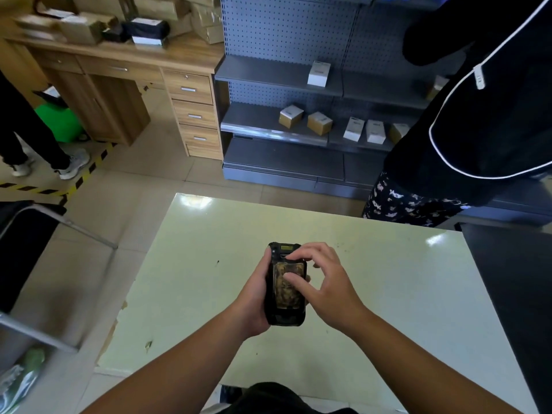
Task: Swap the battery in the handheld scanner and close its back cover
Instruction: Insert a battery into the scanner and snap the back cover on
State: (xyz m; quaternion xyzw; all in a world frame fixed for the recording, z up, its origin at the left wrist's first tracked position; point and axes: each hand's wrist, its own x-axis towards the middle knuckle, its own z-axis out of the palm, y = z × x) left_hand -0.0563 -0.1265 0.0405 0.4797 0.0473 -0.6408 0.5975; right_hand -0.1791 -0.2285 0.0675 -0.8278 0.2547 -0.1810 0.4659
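1. The black rubber-cased handheld scanner is held above the pale green glossy tabletop, back side up. The left hand wraps its fingers round the scanner's left edge and lower end.
2. The right hand is spread over the back, its thumb pressing the worn, brownish panel in the middle and a fingertip touching near the top latch. I cannot tell whether that panel is the cover or a bare battery.
3. Risk: the one-handed hold is along one side only, so a hard push could twist the scanner loose and drop it onto the tabletop.
4. Risk: pressing off-centre could seat the panel crooked, leaving the latch uncaught.
5. Risk: a fingertip could get nipped at the latch.
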